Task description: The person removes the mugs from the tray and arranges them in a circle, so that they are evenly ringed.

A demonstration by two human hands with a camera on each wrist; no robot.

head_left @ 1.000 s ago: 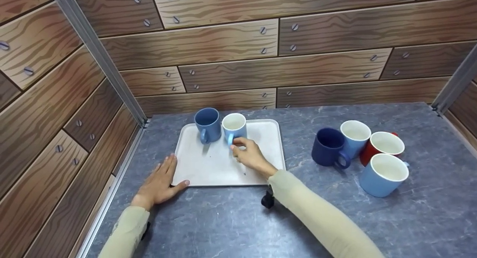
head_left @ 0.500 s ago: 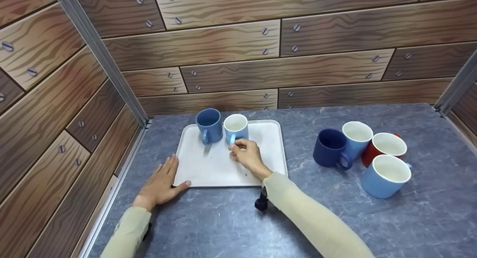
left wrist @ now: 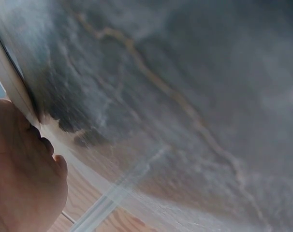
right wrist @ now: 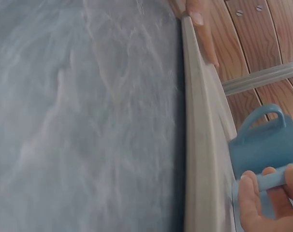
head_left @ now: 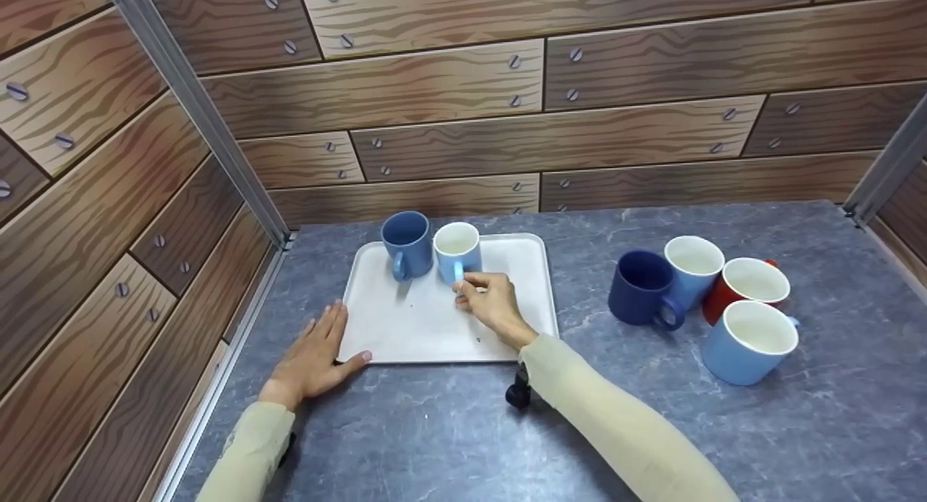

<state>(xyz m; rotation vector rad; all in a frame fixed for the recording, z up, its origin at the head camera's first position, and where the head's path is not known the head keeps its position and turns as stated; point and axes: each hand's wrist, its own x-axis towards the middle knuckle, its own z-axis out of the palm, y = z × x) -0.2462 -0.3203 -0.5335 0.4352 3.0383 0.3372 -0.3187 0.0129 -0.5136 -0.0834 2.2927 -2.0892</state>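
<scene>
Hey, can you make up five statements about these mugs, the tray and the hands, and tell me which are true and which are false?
1. The right hand pinches the handle of a light blue, white-lined mug. True.
2. The left hand holds a mug too. False: the left hand is at the near left corner of the white rectangular tray, with no mug in it.
3. A plain blue mug with a blue inside stands at the tray's far side. True.
4. The red, white-lined mug is on the tray. False: that red mug is on the grey marbled tabletop.
5. The navy blue mug stands upright. True.
</scene>
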